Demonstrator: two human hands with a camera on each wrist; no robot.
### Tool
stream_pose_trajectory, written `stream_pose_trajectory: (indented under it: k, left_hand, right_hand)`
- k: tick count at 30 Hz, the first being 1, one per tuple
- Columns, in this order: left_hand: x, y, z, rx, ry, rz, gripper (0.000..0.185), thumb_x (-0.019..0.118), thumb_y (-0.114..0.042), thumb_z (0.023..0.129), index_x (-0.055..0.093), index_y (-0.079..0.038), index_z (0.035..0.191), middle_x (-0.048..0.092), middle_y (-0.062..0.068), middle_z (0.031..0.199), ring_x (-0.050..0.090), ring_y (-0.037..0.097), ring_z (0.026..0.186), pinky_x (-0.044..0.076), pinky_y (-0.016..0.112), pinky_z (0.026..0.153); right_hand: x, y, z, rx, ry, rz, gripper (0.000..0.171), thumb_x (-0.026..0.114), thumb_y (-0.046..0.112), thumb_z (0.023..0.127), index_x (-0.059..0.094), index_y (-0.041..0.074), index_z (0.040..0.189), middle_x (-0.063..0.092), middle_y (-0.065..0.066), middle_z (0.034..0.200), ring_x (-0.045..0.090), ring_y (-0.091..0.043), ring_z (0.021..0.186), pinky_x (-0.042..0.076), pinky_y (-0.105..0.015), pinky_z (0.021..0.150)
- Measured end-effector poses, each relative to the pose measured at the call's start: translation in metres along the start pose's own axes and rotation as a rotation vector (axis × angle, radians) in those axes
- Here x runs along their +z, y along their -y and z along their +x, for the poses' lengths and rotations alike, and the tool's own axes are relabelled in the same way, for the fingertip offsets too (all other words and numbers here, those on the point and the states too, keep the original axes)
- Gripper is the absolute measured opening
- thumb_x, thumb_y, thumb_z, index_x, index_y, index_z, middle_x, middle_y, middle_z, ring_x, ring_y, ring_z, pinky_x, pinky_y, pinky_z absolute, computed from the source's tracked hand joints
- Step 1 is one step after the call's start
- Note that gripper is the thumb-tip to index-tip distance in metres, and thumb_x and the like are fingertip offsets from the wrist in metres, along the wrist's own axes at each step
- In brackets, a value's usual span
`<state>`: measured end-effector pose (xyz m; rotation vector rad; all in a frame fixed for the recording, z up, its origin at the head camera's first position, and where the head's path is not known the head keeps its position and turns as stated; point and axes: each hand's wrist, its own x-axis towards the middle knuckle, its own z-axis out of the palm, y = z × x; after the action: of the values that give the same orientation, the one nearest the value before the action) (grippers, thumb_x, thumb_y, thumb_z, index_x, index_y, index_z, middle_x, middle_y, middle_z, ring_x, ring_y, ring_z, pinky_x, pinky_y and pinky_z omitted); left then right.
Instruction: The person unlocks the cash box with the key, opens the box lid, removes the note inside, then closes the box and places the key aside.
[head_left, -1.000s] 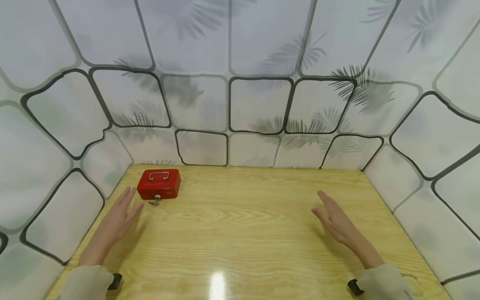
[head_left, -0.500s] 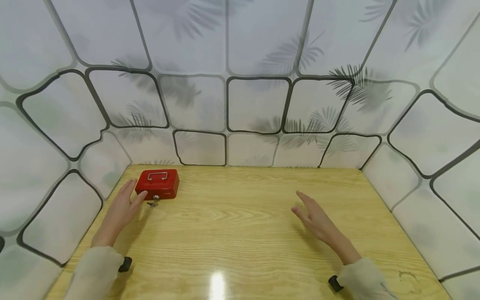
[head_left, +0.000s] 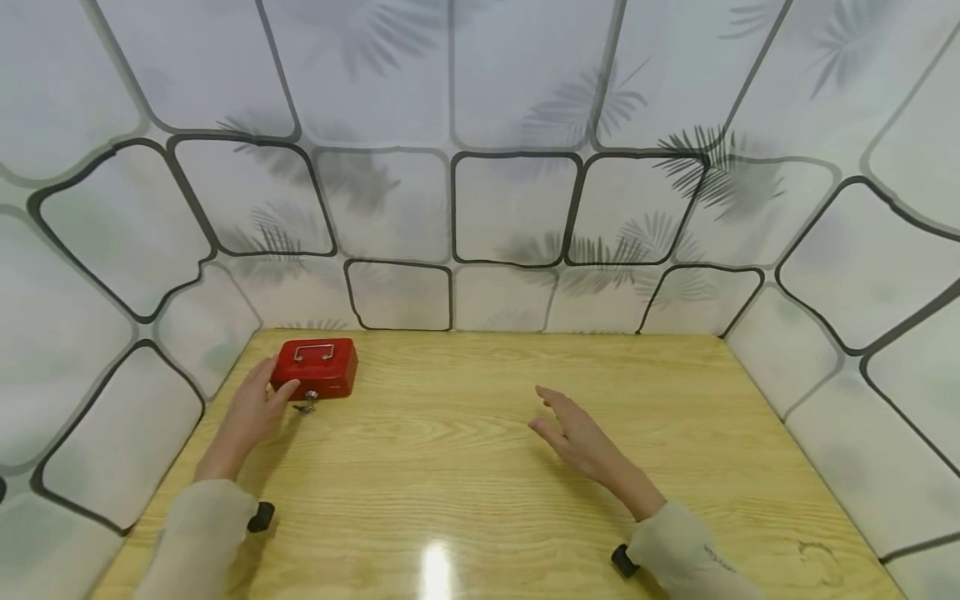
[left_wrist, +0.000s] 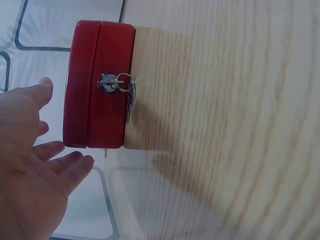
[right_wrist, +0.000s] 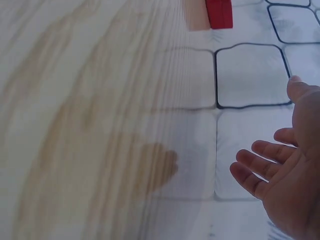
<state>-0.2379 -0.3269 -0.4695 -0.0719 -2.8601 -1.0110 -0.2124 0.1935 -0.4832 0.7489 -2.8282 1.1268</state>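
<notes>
Left hand [head_left: 246, 414] and right hand [head_left: 582, 438], fingers loosely extended, both holding nothing; each has drawn nearer the red box [head_left: 336, 379] over the last second, suggesting an approach under way. The box lies just beside the left hand, contact uncertain, well apart from the right; keys [head_left: 305, 408] hang at its front.

Pale walls [head_left: 510, 215], printed with rounded outlines [head_left: 453, 210] and grey fronds [head_left: 712, 171], line the far and side edges of a wood-grain table [head_left: 450, 467]; glare [head_left: 436, 571] shines toward its near edge.
</notes>
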Motion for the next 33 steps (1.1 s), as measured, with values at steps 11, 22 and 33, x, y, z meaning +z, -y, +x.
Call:
stream_pose_trajectory:
  k: [11, 22, 33]
  left_hand:
    - [0.005, 0.008, 0.006, -0.035, 0.044, -0.006, 0.076, 0.048, -0.036, 0.111, 0.014, 0.014, 0.158, 0.014, 0.044, 0.159, 0.015, 0.062, 0.145, 0.019, 0.072, 0.115]
    - [0.004, 0.014, 0.011, -0.042, 0.075, 0.041, 0.075, 0.046, -0.041, 0.111, 0.021, 0.010, 0.158, 0.014, 0.043, 0.159, 0.015, 0.064, 0.144, 0.020, 0.073, 0.114]
    - [0.012, 0.013, 0.013, -0.016, 0.034, 0.107, 0.072, 0.049, -0.046, 0.109, 0.031, 0.002, 0.159, 0.020, 0.037, 0.161, 0.022, 0.063, 0.142, 0.025, 0.073, 0.112]
  right_hand:
    - [0.024, 0.016, 0.022, -0.006, 0.075, 0.037, 0.071, 0.053, 0.047, 0.107, 0.035, 0.002, 0.160, 0.042, -0.019, 0.158, 0.044, -0.036, 0.143, 0.038, -0.057, 0.114]
    - [0.042, 0.028, 0.044, -0.017, 0.113, 0.033, 0.071, 0.049, 0.050, 0.108, 0.035, 0.003, 0.160, 0.043, -0.017, 0.158, 0.041, -0.036, 0.146, 0.036, -0.055, 0.116]
    - [0.051, 0.035, 0.056, -0.029, 0.136, 0.022, 0.072, 0.046, 0.051, 0.109, 0.033, 0.002, 0.160, 0.043, -0.018, 0.158, 0.042, -0.035, 0.145, 0.036, -0.053, 0.117]
